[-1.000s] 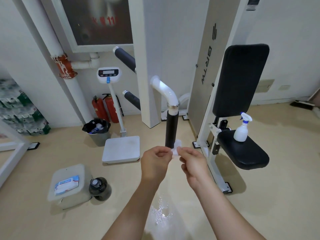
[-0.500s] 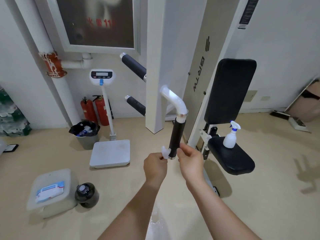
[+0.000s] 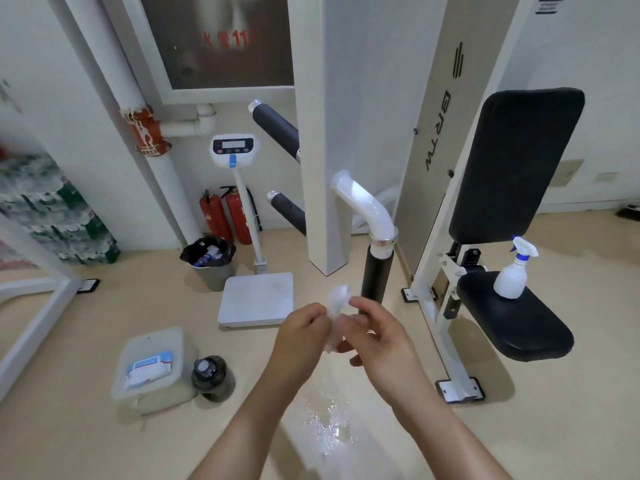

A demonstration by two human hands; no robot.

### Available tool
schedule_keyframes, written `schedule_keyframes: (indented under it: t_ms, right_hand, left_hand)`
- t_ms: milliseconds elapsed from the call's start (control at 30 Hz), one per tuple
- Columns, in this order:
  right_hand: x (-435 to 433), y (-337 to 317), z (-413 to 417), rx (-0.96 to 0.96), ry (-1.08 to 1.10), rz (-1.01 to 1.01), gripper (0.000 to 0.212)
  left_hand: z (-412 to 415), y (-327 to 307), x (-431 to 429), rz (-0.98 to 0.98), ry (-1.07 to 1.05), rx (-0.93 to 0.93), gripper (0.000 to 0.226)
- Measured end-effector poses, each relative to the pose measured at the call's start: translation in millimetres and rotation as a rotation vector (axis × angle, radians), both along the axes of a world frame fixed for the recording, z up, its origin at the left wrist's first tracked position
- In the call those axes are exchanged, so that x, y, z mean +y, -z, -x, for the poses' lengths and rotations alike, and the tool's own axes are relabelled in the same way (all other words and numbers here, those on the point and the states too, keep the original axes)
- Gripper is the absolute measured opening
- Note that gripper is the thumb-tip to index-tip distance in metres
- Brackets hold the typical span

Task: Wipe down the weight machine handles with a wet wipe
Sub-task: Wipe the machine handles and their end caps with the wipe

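The wipe (image 3: pixel 336 303) is held bunched between the two hands, just below and to the left of the lower end of the black handle (image 3: pixel 375 278), and is no longer against it. Half a second earlier it was pressed to that lower end by the left hand, with the right hand laid on the grip. Now both hands are drawn back slightly toward the body and the handle is left free. The left hand (image 3: pixel 303 329) is closed, its fingers curled and pinching the wipe. The right hand (image 3: pixel 384 337) is half curled, its fingertips touching the wipe. Whether a pinch is made there cannot be told, as the wipe is blurred. The change is judged to be a refolding or regripping of the wipe, not an end to the wiping, with a fresh face probably being sought. The upper bar (image 3: pixel 277 128) and the lower bar (image 3: pixel 289 211), projecting left of the white column, are well apart from the hands, so much of the task is judged to remain. A spray bottle (image 3: pixel 512 275) stands near the back edge of the seat (image 3: pixel 519 323).
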State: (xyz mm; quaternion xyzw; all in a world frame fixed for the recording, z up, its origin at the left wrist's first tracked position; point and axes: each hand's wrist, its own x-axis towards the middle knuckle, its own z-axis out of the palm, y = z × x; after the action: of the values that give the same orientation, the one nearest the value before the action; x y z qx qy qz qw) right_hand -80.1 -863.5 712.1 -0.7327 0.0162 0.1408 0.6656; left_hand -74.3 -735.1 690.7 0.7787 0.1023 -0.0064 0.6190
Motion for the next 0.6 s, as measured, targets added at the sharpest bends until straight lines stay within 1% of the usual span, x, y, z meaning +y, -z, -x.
schedule_keyframes:
  t_ms: [67, 133, 167, 233, 300, 333, 367, 400, 467, 500, 533, 567, 600]
  right_hand:
    - [15.3, -10.9, -2.6, -0.023, -0.003, -0.068, 0.018]
    - [27.5, -18.0, -6.8, -0.063, 0.069, -0.075, 0.014]
    - [33.6, -20.1, -9.1, -0.057, 0.099, -0.101, 0.012]
    - [47.8, -23.0, -11.9, -0.02, 0.083, -0.179, 0.008]
    - [67.1, -24.7, -11.5, -0.001, 0.012, -0.215, 0.011]
    - [78.8, -24.8, -10.4, -0.012, -0.007, -0.217, 0.014]
    - [91.1, -24.9, -9.2, -0.033, 0.009, -0.218, 0.013]
    - [104.1, -24.4, -8.5, -0.057, 0.051, -0.213, 0.008]
    - [129.7, -23.1, -7.2, -0.087, 0.162, -0.174, 0.007]
    - [142.5, -23.3, -6.1, -0.091, 0.215, -0.154, 0.008]
    - [154.9, -24.2, -4.3, -0.09, 0.263, -0.143, 0.011]
    - [166.8, -25.2, -2.2, -0.087, 0.311, -0.148, 0.016]
    - [177.8, -27.8, 0.6, -0.088, 0.354, -0.169, 0.02]
  left_hand:
    - [10.3, -12.0, 9.7, 0.092, 0.035, -0.017, 0.024]
    - [17.1, -25.7, 20.4, 0.12, 0.017, -0.024, 0.02]
    - [19.0, -31.3, 26.9, 0.115, 0.016, -0.027, 0.024]
    - [19.3, -35.8, 42.8, 0.047, 0.023, -0.046, 0.028]
    - [17.8, -30.0, 64.8, -0.117, 0.034, -0.085, 0.028]
    - [17.0, -25.2, 77.6, -0.204, 0.056, -0.122, 0.034]
    - [16.8, -20.9, 91.1, -0.254, 0.077, -0.163, 0.04]
    - [16.5, -17.9, 105.9, -0.262, 0.083, -0.189, 0.041]
    - [14.5, -17.4, 136.9, -0.2, 0.082, -0.204, 0.035]
    - [13.6, -18.6, 153.8, -0.16, 0.082, -0.199, 0.038]
    - [13.3, -20.7, 170.4, -0.122, 0.071, -0.194, 0.042]
    - [12.5, -20.9, 186.9, -0.092, 0.055, -0.191, 0.04]
    - [11.5, -20.9, 202.1, -0.094, 0.031, -0.204, 0.033]
